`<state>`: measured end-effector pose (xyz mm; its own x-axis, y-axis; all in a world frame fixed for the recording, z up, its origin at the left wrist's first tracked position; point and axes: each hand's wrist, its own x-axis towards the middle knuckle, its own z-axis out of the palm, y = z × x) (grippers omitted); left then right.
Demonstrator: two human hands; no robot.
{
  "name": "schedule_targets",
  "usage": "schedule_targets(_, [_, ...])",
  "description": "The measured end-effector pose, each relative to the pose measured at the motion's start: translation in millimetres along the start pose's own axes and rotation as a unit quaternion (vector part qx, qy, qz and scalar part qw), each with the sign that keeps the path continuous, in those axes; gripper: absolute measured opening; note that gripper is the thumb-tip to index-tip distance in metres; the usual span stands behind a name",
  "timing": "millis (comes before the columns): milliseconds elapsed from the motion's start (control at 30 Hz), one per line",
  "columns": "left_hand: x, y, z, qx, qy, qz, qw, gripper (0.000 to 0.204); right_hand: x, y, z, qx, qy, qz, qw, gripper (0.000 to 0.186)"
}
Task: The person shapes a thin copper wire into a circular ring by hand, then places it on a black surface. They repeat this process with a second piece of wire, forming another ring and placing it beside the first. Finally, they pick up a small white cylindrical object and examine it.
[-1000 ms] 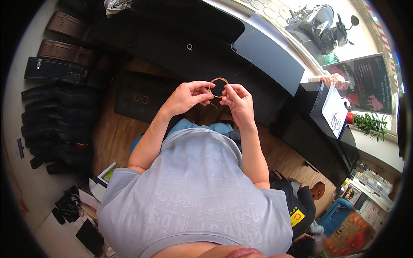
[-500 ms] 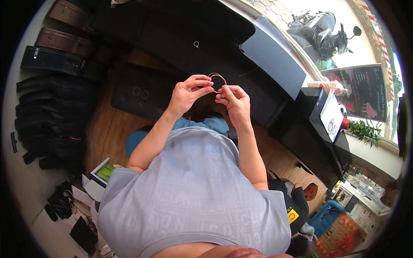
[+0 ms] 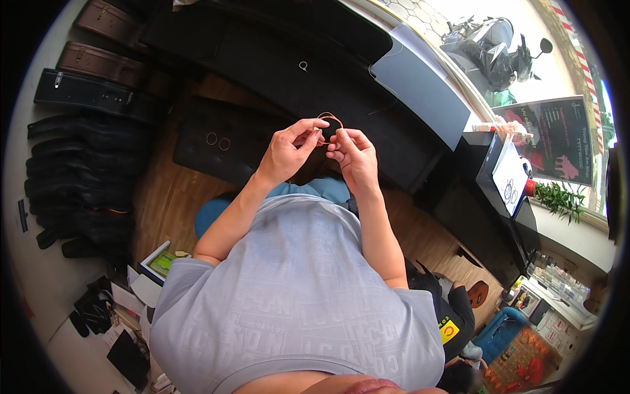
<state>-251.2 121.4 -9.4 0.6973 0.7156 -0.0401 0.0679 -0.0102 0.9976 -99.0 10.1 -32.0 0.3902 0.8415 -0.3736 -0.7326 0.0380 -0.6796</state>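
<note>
A coiled copper-coloured string (image 3: 338, 118) is held up between my two hands, over the dark furniture. My left hand (image 3: 283, 154) pinches the left side of the coil with thumb and fingertips. On its right side, my right hand (image 3: 357, 161) grips the loop, thumb against curled fingers. Two thin coils, one of them a reddish ring (image 3: 224, 144), lie apart from my hands on a black padded bench (image 3: 190, 154) to the left. A small pale coil (image 3: 302, 65) rests on the long black surface (image 3: 262, 59) beyond my hands.
Black cases (image 3: 85, 171) and brown cases (image 3: 102, 64) line the left wall. At right, dark coils (image 3: 510, 187) lie on white paper atop a black cabinet, beside a green plant (image 3: 558, 199). A person in a black top (image 3: 459, 315) is behind me at lower right.
My left fingers have shifted up and closed further over the coil's left side. The loop shows smaller between my hands, and my right hand has moved slightly left.
</note>
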Motion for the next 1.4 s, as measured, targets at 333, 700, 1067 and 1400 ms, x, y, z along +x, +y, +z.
schedule_targets(333, [-4.5,-8.9,2.6,-0.115,-0.083,-0.085,0.986,0.038,-8.1,-3.9,-4.9,0.045,0.038,-0.045,0.997,0.017])
schedule_targets(700, [9.0,0.1,-6.8,-0.078,-0.148,-0.111,0.980,0.031,-27.5,-2.3,-24.3,-0.102,0.065,-0.044,0.992,0.027])
schedule_targets(1067, [7.3,-13.5,-7.0,-0.373,-0.087,-0.253,0.889,0.026,-41.8,-7.4,-25.1,-0.042,-0.113,-0.009,0.993,0.051])
schedule_targets(1400, [-1.6,-26.1,-3.8,-0.438,-0.108,-0.324,0.831,0.024,-25.2,6.9,-26.9,-0.051,-0.105,-0.030,0.993,0.030])
